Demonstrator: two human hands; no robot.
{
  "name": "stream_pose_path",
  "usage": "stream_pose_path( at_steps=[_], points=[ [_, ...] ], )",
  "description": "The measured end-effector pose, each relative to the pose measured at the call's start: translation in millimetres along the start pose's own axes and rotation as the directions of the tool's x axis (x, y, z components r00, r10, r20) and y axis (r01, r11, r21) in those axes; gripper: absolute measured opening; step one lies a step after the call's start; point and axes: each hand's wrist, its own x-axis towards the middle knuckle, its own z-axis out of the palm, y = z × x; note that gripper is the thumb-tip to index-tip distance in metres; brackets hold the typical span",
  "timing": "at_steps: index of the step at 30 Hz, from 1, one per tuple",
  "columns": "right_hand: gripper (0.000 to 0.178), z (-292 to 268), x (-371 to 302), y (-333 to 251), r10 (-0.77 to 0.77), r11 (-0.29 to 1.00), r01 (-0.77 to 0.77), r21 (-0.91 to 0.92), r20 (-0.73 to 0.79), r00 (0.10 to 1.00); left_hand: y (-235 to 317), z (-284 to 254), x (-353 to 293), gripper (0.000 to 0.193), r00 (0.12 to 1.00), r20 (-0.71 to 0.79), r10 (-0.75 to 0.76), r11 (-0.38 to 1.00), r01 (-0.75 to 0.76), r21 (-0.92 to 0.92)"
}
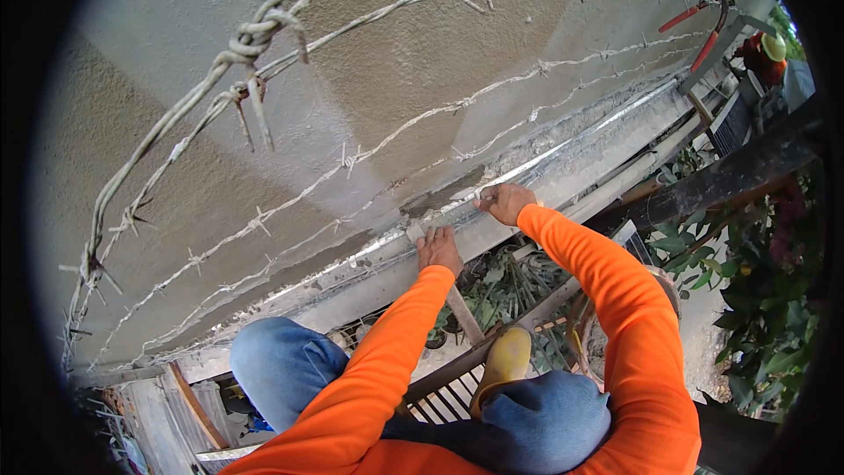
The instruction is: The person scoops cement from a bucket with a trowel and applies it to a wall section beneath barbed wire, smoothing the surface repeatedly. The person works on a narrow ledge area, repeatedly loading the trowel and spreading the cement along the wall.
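Note:
A pale ledge [536, 178] runs along the foot of a rough plastered wall [422, 62], with a thin white strip [580, 141] lying lengthwise on it. My right hand [505, 203] is closed in a pinch beside this strip; a small whitish bit shows at its fingertips, too small to name. Lower and to the left, my left hand [440, 249] rests on the ledge with fingers stretched out. Against its fingertips lies a small flat grey piece [415, 230]. Dark damp-looking patches [440, 197] mark the wall's foot just beyond both hands.
Barbed wire [352, 161] strings across the wall in several strands, close above my hands. Red-handled pliers [706, 48] hang far right. Below are a slatted metal platform [448, 400], my yellow boot [508, 356] and plants [774, 325]. Another person in a yellow helmet [774, 47] is far right.

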Motion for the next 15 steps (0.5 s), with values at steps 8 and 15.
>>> stream_pose_path(
  at_steps=[8, 15],
  points=[
    [0.049, -3, 7, 4, -0.074, 0.975, 0.068, -0.211, -0.02, 0.997, 3, -9, -4, 0.073, 0.999, 0.051, 0.003, 1.0, -0.004, 0.013],
    [0.048, 3, 45, -40, -0.063, 0.923, 0.087, -0.375, 0.077, 0.995, 0, 2, -1, 0.066, 1.0, -0.01, 0.011, 1.0, -0.011, 0.003]
  ],
)
